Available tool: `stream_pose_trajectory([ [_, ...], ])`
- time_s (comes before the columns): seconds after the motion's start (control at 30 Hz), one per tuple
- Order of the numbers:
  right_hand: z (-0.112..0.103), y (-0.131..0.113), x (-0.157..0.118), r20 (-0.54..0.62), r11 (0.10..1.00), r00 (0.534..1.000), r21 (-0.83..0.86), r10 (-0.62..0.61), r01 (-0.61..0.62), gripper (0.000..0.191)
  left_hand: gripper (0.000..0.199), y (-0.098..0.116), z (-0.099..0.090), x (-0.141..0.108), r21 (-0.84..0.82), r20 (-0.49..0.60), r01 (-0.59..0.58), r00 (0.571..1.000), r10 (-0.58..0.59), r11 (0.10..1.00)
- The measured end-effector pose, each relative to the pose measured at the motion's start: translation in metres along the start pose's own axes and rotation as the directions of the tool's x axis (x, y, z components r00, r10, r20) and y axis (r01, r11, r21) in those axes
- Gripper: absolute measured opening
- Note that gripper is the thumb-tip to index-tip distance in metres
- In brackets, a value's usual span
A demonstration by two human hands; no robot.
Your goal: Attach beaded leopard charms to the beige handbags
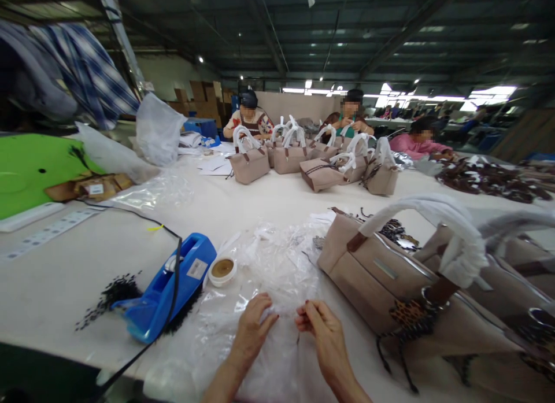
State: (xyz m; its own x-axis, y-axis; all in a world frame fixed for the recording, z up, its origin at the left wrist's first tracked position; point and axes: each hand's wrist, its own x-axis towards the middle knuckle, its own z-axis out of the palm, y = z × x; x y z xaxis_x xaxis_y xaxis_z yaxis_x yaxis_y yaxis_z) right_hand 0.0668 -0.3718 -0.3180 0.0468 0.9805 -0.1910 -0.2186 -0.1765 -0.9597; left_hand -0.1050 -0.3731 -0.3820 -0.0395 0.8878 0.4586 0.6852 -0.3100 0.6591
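Observation:
Over a pile of clear plastic bags (277, 247), my left hand (254, 325) is held low with its thumb apart from the curved fingers. My right hand (323, 333) is closed in a pinch beside it; a short thin dark strand shows below the fingertips, too small to name. Right of my hands stands a beige handbag (359, 270) with white-wrapped handles and a leopard-print charm (407, 316). A blue tape dispenser (173, 287) lies to the left, next to a white-rimmed round tub (222, 272) with a brown inside.
More beige handbags (290, 160) stand across the table, with people working behind them. Black bristle-like pieces (115, 293) lie around the dispenser, and a black cord (177, 264) crosses it. A green object (39, 172) is at far left, dark brown pieces (485, 180) at far right.

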Motion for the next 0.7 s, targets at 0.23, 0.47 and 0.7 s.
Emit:
stream_pose_trajectory([
  [0.23, 0.023, -0.038, 0.037, 0.099, 0.998, 0.994, -0.021, -0.056, 0.058, 0.041, 0.019, 0.012, -0.005, 0.004, -0.030, 0.040, 0.031, 0.999, -0.030, 0.999],
  [0.47, 0.028, -0.054, 0.057, 0.071, 0.994, 0.993, 0.065, -0.094, 0.089, 0.038, 0.025, 0.012, -0.006, 0.004, -0.061, 0.060, 0.065, 0.996, -0.061, 0.996],
  [0.7, 0.033, -0.070, 0.075, -0.028, 0.968, 0.989, 0.203, -0.147, 0.149, 0.034, 0.026, 0.012, -0.005, 0.001, -0.053, 0.080, 0.059, 0.995, -0.054, 0.997],
])
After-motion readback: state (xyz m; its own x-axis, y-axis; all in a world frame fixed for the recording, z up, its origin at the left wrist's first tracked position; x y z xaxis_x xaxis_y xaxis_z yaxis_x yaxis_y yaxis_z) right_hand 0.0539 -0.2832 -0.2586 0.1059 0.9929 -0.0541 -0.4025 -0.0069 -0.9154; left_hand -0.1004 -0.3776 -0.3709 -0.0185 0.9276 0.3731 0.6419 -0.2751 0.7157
